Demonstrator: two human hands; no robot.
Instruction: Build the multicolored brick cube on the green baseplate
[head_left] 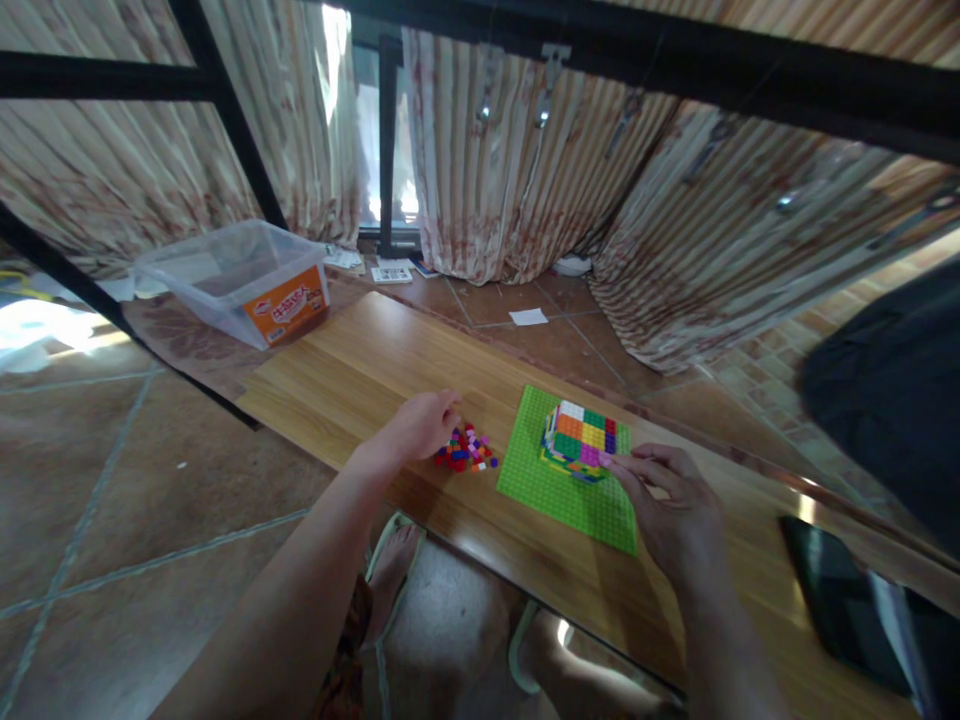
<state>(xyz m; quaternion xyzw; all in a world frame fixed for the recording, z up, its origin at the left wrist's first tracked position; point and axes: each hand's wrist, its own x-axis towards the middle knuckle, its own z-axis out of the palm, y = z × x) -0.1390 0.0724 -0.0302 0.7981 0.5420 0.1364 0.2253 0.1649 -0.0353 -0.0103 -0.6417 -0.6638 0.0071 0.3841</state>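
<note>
On a green baseplate (525, 455) stands a box-shaped build of toy bricks (574, 430), its top a patchwork of white, orange, green, yellow, red and blue. My right hand (675, 490) reaches in from the right, with thumb and forefinger closed at a pink brick (590, 456) on the build's near right corner. To the left of the baseplate lies a pile of small loose bricks (469, 450) in mixed colours. Beside and partly over that pile is my left hand (424, 425), its fingers curled in; whatever may be between its fingertips is hidden.
A wooden bench top (375, 350) carries everything. At its far left stands a clear plastic bin (232, 275) with an orange label. A dark phone-like device (840, 600) lies at the right end. Black metal bars (247, 170) cross the view, with curtains behind.
</note>
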